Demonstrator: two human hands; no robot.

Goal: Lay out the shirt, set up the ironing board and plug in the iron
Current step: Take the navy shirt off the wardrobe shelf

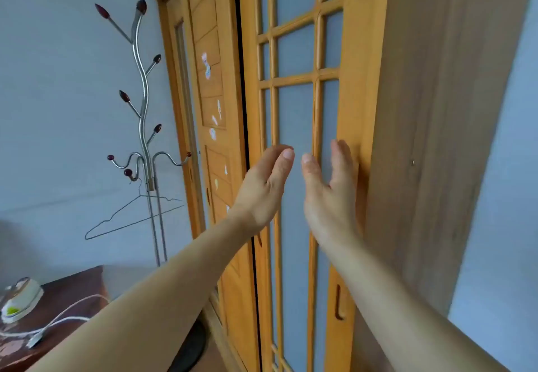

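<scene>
Both my hands are raised in front of a wooden sliding wardrobe door [294,60] with frosted panes. My left hand [262,188] is open, fingers curled slightly, just in front of the pane. My right hand [332,194] is open too, with its fingers laid flat against the door's right stile. Neither holds anything. A white iron [20,299] with a green button rests on a dark wooden table [75,287] at the lower left, its white cord [64,313] and plug lying loose beside it. No shirt or ironing board is in view.
A metal coat stand [142,104] stands against the wall left of the wardrobe, with an empty wire hanger [134,217] on it. A second wardrobe door [209,86] with stickers sits behind the glazed one. A pale wall lies at the far right.
</scene>
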